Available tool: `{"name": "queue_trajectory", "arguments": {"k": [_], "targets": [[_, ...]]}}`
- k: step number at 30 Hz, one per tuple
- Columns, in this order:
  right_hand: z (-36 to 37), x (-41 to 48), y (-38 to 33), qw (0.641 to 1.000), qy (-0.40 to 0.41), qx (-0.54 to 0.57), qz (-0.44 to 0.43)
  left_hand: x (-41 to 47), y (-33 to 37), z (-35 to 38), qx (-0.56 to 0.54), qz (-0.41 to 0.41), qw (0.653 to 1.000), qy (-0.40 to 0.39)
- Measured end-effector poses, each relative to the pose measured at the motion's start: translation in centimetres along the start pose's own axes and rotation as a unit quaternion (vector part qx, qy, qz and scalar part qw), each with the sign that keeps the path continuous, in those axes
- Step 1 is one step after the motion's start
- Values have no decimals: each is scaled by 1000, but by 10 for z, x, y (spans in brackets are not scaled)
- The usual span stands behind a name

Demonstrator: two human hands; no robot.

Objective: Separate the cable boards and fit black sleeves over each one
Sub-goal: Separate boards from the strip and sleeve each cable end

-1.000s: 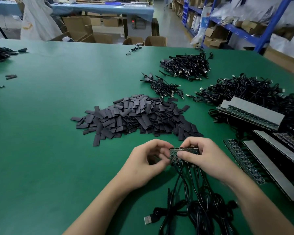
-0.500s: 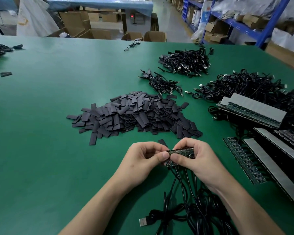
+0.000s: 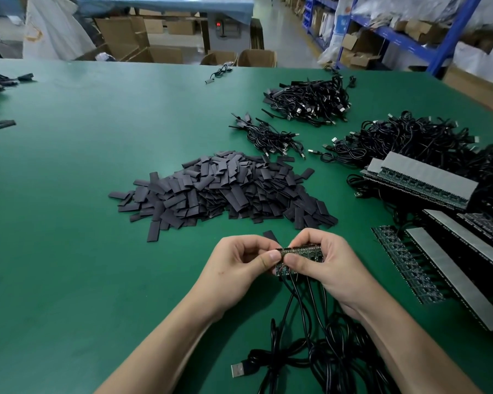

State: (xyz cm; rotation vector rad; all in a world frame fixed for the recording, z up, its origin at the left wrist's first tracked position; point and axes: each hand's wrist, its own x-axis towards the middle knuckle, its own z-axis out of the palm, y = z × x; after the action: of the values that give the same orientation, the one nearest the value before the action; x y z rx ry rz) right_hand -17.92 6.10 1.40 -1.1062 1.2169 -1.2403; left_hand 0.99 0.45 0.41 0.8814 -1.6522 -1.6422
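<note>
A short strip of joined cable boards [image 3: 305, 253] is held just above the green table, near its front edge. My left hand [image 3: 239, 268] pinches the strip's left end between thumb and fingers. My right hand [image 3: 328, 265] grips the rest of the strip, thumb on its front face. Black cables [image 3: 319, 345] hang from the boards into a tangle with a USB plug [image 3: 238, 370]. A big heap of flat black sleeves [image 3: 219, 189] lies just beyond my hands, and one loose sleeve [image 3: 269, 236] lies right behind them.
Unseparated board strips with grey backing [image 3: 427, 177] and their cables lie to the right. Piles of finished cables [image 3: 310, 102] and a smaller bunch [image 3: 268, 135] sit further back. Cardboard boxes [image 3: 256, 58] and blue shelving [image 3: 444, 38] stand past the table's far edge.
Both hands stay on the strip; it has tilted, its top edge now turned up towards the camera. The view has shifted slightly.
</note>
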Motion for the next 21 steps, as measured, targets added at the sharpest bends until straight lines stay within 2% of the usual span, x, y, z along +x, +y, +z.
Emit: {"name": "queue_trajectory", "arguments": {"k": [21], "targets": [[-2,0,-1,1000,-12,6,16,-1,2,2,7,1,1000,0]]}}
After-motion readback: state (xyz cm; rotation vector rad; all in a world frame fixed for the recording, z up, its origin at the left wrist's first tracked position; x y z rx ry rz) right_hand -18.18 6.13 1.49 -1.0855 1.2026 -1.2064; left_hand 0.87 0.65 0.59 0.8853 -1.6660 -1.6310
